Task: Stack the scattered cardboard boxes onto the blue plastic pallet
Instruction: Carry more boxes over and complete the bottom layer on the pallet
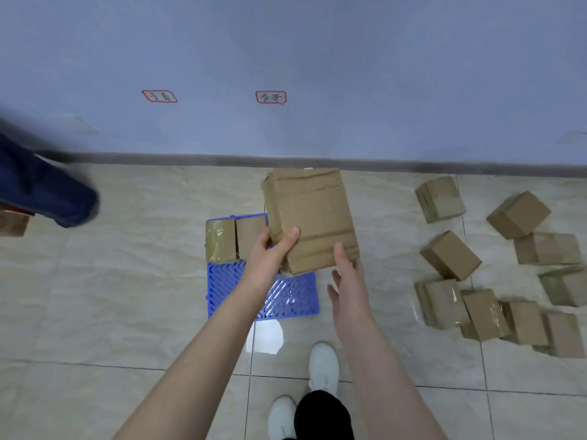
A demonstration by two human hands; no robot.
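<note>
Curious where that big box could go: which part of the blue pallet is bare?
The near half of the blue plastic pallet is bare, between the two small boxes at its far-left corner and its near edge. Its far-right corner is hidden under the held large cardboard box. Right of it, scattered boxes crowd the floor.

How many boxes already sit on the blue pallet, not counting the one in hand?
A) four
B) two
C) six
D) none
B: a tape-wrapped box and a plain box stand side by side on the far left part of the blue pallet. The large box is held above it, gripped by the left hand.
</note>
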